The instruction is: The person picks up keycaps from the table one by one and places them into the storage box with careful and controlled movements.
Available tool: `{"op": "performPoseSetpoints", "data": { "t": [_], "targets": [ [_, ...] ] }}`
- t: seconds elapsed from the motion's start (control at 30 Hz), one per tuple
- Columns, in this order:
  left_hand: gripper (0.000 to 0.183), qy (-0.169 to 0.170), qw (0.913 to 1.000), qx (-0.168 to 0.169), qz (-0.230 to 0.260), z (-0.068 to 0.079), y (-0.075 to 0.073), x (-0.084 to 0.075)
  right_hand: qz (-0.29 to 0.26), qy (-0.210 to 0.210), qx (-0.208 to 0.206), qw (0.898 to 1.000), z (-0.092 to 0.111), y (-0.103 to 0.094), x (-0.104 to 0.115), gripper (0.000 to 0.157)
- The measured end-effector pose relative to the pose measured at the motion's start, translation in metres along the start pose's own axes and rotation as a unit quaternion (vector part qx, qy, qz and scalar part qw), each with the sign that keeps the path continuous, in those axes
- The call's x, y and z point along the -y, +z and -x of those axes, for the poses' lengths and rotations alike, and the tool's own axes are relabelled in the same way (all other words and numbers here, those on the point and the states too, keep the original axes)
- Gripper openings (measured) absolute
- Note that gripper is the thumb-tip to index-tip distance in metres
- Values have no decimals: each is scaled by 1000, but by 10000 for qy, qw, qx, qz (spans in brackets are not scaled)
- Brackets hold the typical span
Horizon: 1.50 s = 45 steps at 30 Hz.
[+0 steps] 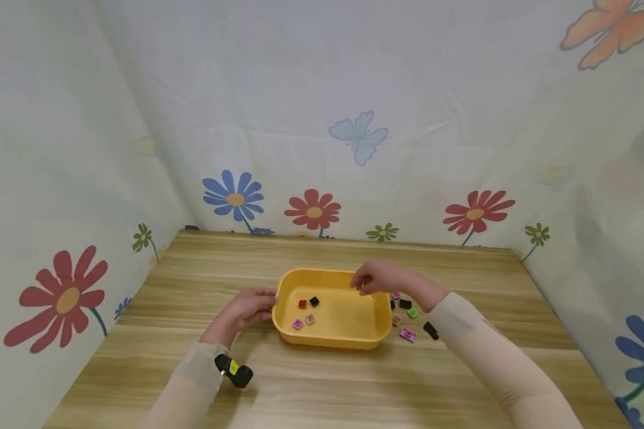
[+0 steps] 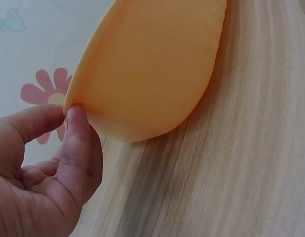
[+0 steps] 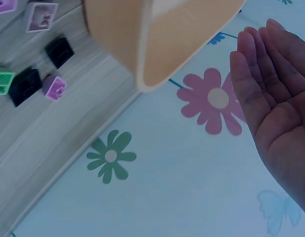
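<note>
A yellow plastic basin (image 1: 331,342) stands on the wooden table. My left hand (image 1: 253,307) pinches its left rim between thumb and fingers, as the left wrist view shows at the rim (image 2: 86,59). Inside the basin lie a red block (image 1: 303,304), a black block (image 1: 314,301), a pink block (image 1: 297,324) and a tan block (image 1: 310,319). Above the basin's far right part hovers my right hand (image 1: 378,277), fingers pointing down and left. In the right wrist view the right hand (image 3: 278,94) has loosely bent fingers, with no block showing at the fingertips.
Right of the basin, several small blocks lie loose on the table (image 1: 220,262), among them a green block (image 1: 412,313), a long pink block (image 1: 408,334) and a black block (image 1: 405,304). A flower-printed cloth (image 1: 279,149) hangs behind the table and along both sides.
</note>
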State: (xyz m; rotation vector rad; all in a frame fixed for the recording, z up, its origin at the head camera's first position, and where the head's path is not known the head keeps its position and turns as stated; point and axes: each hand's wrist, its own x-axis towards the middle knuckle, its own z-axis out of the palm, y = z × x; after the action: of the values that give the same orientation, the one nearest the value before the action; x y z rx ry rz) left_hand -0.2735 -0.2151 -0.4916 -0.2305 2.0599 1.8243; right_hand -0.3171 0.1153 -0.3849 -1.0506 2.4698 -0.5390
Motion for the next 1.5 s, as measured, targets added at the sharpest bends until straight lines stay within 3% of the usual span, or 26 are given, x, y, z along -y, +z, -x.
{"op": "performPoseSetpoints", "data": {
  "t": [0.5,0.8,1.0,1.2,1.5],
  "targets": [
    [46,-20,10000,1,20,0,1,-1,-298,364,-887,9949,55,7,-27,22],
    [45,-37,10000,-2,44,-2,3,2,-547,627,-1412,9865,86,28,-42,18],
    [46,-50,10000,-41,4,-2,3,2,-637,873,-1412,9841,99,46,-50,19],
    [46,-40,10000,-29,19,-2,2,3,-561,866,-1639,9811,106,62,-58,18],
    [46,1,10000,-35,-9,-1,0,0,-446,1302,-1766,9746,112,85,-66,18]
  ]
}}
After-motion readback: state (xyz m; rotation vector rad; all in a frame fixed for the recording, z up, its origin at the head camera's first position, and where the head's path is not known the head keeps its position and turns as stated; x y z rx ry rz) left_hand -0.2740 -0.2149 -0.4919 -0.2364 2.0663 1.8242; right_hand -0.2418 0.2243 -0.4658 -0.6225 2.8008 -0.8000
